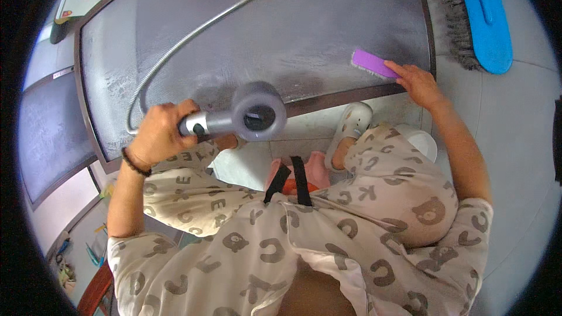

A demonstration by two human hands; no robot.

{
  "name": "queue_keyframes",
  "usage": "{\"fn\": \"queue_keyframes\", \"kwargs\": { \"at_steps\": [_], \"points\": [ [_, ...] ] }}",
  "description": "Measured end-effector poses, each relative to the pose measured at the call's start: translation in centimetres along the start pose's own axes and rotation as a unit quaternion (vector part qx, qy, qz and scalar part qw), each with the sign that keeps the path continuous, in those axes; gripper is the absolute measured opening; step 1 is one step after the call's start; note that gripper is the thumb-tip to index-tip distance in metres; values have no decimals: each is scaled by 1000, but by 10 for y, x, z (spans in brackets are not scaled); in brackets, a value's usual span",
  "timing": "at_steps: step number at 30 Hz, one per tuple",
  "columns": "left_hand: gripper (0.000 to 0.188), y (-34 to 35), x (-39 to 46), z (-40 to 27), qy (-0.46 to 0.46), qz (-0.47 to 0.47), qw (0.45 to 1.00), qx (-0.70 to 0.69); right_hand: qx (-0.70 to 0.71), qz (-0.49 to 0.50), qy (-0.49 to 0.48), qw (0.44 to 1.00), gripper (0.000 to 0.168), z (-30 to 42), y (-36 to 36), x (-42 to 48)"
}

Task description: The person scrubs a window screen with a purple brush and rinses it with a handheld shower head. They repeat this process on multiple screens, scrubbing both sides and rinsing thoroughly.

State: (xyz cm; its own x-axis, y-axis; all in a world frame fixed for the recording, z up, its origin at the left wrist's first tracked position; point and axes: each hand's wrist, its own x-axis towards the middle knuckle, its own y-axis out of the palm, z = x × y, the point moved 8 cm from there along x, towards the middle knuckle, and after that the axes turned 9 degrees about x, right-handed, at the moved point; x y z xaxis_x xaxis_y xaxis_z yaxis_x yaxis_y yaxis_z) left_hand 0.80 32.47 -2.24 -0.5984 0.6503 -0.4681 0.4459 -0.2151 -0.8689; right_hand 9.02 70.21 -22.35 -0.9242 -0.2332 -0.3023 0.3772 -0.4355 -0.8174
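Note:
My left hand [160, 134] grips the handle of a grey shower head [237, 118], whose round, ring-shaped head points right over the lower edge of a framed mesh screen [268, 39]. From its handle a metal shower hose [193, 37] curves up across the screen and out at the top. The dark-framed mesh looks wet, with whitish patches at the left. In my right hand [419, 83] is a purple scrubbing brush [373, 63], bristles toward the mesh near the screen's lower right corner. Whether the bristles touch the mesh cannot be told.
A blue mop head [491, 26] with grey fringe lies on the tiled floor at upper right. Another framed screen [55, 136] stands at left. A white container [426, 142] sits beside my right leg, and a white clog [358, 118] is on my foot. Something pink [318, 169] lies between my legs.

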Motion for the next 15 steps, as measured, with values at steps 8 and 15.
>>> {"fn": "queue_keyframes", "kwargs": {
  "at_steps": [8, 15],
  "points": [
    [39, 27, -8, 2, 96, -92, 991, -24, 66, 33, -187, 979, 50, 154, 23, 65],
    [40, 28, -19, 3, 123, -119, 985, 22, 138, -51, -62, 987, 58, 88, 63, 37]
  ]
}}
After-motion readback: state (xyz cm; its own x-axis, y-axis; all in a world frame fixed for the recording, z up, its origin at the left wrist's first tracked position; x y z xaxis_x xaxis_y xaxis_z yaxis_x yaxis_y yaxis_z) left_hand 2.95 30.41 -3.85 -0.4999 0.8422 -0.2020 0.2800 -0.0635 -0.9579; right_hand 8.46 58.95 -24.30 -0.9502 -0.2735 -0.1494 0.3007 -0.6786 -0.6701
